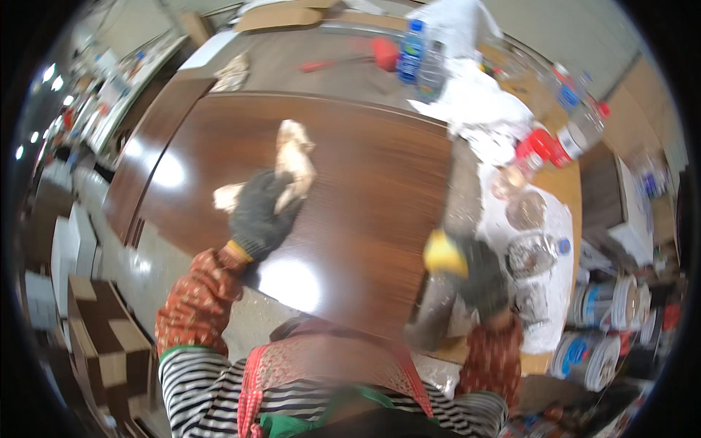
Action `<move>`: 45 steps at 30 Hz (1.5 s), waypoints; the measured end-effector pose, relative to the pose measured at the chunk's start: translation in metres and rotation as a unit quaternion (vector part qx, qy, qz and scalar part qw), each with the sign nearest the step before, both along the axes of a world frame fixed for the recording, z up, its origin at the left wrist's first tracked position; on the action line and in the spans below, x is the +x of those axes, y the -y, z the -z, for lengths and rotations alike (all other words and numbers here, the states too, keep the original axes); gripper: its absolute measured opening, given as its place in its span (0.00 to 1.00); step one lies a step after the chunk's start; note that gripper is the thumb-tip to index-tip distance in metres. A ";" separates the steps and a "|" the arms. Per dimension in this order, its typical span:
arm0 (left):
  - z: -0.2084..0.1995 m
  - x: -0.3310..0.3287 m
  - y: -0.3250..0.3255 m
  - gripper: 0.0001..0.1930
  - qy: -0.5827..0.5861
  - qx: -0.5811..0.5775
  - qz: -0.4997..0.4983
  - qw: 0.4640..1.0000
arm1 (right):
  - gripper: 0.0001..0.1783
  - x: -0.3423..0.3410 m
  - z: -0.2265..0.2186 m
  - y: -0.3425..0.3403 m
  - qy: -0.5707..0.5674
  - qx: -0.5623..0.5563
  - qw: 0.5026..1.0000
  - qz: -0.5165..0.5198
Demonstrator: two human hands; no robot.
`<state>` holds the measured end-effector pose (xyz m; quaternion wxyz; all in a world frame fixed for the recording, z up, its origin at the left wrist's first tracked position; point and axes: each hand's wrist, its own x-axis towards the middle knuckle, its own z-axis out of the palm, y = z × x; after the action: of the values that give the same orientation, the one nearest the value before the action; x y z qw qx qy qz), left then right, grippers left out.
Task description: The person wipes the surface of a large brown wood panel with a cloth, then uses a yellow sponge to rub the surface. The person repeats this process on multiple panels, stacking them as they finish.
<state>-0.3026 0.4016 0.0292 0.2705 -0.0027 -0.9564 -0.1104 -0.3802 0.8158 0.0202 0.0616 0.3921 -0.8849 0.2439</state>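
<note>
A glossy dark brown wood-grain panel (365,190) lies flat in front of me. My left hand (261,208), in a dark grey knitted glove with a yellow cuff edge, presses a crumpled cream cloth (294,157) onto its surface. Part of that cloth sticks out on either side of the fingers. Off the panel's right edge is my right hand (478,274), in a similar dark glove, closed round a small yellow block-like thing (444,254). Motion blurs it, so its exact kind cannot be made out.
White paper (558,292) on the right holds a foil-like dish (531,255) and a round container (526,209). Bottles, among them a blue one (410,55), stand at the back and right. A second brown panel (142,164) lies left. Buckets (584,358) stand lower right, a cardboard box (109,343) lower left.
</note>
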 end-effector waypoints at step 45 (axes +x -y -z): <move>0.152 0.394 0.417 0.16 -0.077 0.590 -0.201 0.778 | 0.30 0.265 -0.029 0.529 -0.207 0.197 0.951 0.120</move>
<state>0.0917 -0.0157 -0.1225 0.3083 0.3415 -0.6588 -0.5953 -0.1156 0.2870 0.0488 0.1941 0.3290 -0.9237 -0.0307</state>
